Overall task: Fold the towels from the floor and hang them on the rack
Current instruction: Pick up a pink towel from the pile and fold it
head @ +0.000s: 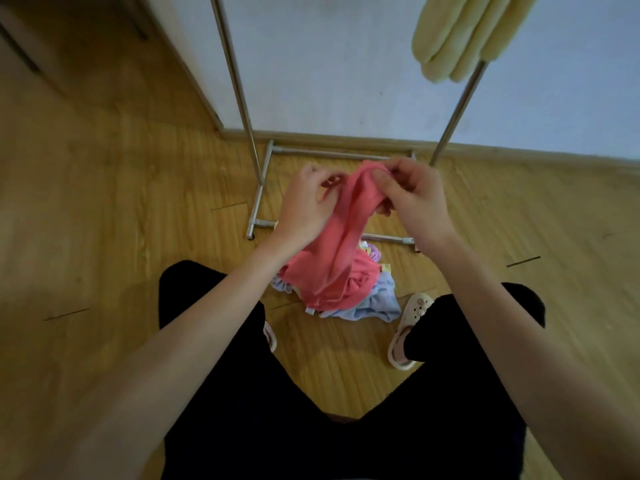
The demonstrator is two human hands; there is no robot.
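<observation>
A: Floor?
B: I see wood planks, pale wall, rack ahead.
A: Hands?
B: Left hand and right hand both pinch the pink towel, raised over the floor pile.

- The towel pinched between the left hand and the right hand is plain coral pink.
- Below the hands, the pile shows pale blue cloth, with small bits of lilac and yellow at its far edge.
- Above and right of the right hand, a hung towel is pale cream-yellow.
- The rack behind the hands is bare silver metal.
- The floor is honey-coloured wood grain; the wall is pale bluish white.
- Below the right hand, a clog is off-white.
- The trousers are black.
</observation>
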